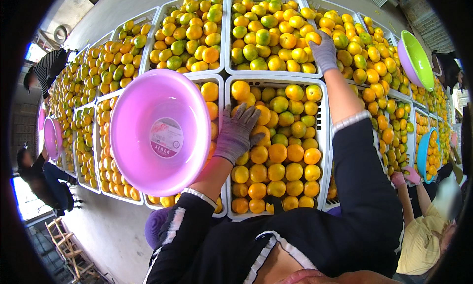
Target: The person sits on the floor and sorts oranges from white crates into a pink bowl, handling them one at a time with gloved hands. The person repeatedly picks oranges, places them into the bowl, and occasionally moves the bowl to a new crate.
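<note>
My left hand [238, 132], in a grey knit glove, lies palm down on the mandarins in the near white plastic crate [322, 110], fingers spread. No fruit shows in its grip, though the palm is hidden. Farther off, my right hand [325, 52], gloved alike, reaches over the wall between two far crates. Its thumb and fingers are around an orange mandarin [313, 37]. In the near crate, mandarins [276, 171] sit in neat rows on my side and looser towards the far side. Left of my left hand, a pink plastic basin [129, 136] rests on the fruit, a printed label on its bottom.
Crates of mandarins [118, 62] stretch away on both sides. A green-and-purple basin [417, 60] and a blue basin [422, 156] stand at right. Pink-gloved hands [406, 176] of a co-worker are close on my right. Two people [44, 173] are at left, near a wooden rack [70, 247].
</note>
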A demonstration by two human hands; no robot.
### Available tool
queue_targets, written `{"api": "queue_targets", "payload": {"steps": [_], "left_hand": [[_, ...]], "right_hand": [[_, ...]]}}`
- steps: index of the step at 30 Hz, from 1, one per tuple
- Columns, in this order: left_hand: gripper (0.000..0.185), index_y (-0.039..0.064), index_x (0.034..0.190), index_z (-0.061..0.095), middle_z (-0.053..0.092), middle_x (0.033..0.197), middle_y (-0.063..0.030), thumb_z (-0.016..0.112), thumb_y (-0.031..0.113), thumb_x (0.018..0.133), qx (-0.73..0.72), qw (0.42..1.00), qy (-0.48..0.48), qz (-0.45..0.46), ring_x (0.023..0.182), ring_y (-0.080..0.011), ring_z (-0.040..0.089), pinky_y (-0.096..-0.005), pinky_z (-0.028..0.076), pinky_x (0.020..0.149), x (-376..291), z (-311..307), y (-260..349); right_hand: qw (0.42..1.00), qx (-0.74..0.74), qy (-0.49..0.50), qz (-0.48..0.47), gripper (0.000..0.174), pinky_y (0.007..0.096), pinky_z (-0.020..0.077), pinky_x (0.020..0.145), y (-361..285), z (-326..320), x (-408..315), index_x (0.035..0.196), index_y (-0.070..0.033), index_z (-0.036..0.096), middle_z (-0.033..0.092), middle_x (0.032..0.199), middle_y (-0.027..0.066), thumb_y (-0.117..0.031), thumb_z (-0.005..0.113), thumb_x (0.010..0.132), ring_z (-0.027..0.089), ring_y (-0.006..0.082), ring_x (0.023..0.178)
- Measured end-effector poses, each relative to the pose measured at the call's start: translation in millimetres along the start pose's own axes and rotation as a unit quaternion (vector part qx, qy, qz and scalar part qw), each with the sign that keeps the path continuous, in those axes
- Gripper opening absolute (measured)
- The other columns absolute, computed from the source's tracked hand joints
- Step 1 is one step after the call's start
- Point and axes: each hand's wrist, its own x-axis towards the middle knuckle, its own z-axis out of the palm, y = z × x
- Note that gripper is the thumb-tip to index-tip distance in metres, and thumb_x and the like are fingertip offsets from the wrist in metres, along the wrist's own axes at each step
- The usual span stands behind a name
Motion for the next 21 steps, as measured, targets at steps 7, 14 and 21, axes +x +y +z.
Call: {"api": "queue_targets", "payload": {"steps": [7,14,21], "left_hand": [[0.077,0.016,0.158,0.041,0.043,0.163,-0.0054,0.051,0.062,0.097,0.019,1.0,-0.006,-0.017,0.154,-0.0267,0.033,-0.061,0.015,0.124,-5.0,-0.2,2.2],[0.068,0.011,0.147,0.054,0.042,0.163,-0.0121,0.059,0.054,0.095,-0.048,0.998,0.032,-0.038,0.154,-0.031,0.032,-0.0615,0.014,0.126,4.9,4.2,1.3],[0.059,0.005,0.135,0.058,0.042,0.16,-0.0159,0.071,0.041,0.09,-0.08,0.992,0.096,-0.019,0.155,-0.0327,0.031,-0.0586,0.016,0.127,76.5,7.0,8.3]], "right_hand": [[0.953,0.152,-0.252,0.075,0.068,0.0429,0.0527,0.102,-99.1,21.5,-170.3,0.133,0.001,0.06,0.07,0.122,0.0268,-0.055,0.069,0.095,0.069,0.0388,0.114],[0.937,0.072,-0.332,0.076,0.07,0.0411,0.048,0.109,-122.1,30.2,-179.4,0.149,-0.001,0.051,0.064,0.136,0.0278,-0.036,0.075,0.093,0.06,0.0401,0.13],[0.896,0.214,-0.372,0.11,0.05,0.0414,0.0487,0.108,-95.9,44.8,-169.4,0.149,-0.007,0.053,0.064,0.136,0.0274,-0.021,0.053,0.101,0.062,0.0398,0.128]]}}
